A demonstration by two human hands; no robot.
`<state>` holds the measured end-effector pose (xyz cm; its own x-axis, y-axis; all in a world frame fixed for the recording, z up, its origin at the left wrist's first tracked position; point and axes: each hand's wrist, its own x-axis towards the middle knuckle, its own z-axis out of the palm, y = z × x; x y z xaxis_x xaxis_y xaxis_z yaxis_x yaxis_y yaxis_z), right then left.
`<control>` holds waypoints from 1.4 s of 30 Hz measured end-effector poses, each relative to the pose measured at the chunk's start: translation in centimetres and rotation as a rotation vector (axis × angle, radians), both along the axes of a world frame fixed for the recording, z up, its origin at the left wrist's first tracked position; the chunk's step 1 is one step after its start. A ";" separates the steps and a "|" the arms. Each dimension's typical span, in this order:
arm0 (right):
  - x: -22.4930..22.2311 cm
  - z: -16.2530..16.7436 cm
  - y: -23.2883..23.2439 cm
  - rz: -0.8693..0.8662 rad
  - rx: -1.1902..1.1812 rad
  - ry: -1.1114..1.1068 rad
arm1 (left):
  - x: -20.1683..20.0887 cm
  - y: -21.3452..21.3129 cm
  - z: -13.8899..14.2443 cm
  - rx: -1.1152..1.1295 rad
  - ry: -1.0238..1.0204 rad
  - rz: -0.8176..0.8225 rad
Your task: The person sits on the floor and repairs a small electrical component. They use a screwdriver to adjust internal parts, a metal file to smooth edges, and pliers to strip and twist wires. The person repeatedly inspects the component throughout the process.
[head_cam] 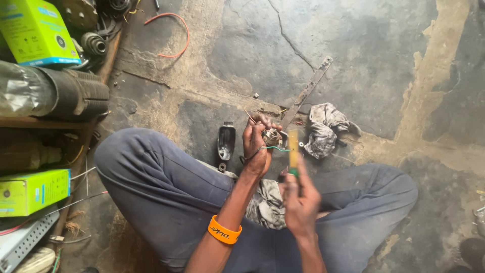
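Two green boxes (34, 31) sit on the shelves at far left, and right of them a dark oblong part (226, 140) lies on the floor beside my knee. My left hand (256, 146) has its fingers curled tight around a small metal part with wires (273, 137), held above the floor between my knees. Just right and nearer, my right hand (300, 202) pinches a yellow-handled tool (293, 151) upright beside it, with a grey rag (326, 129) farther right.
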<state>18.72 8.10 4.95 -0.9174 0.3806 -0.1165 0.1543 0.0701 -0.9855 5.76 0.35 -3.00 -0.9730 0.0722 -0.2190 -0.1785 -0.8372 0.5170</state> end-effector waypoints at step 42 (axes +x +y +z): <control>0.8 -1.4 -0.6 -0.090 -0.179 0.124 | -0.6 -0.5 -0.6 -0.084 0.042 0.052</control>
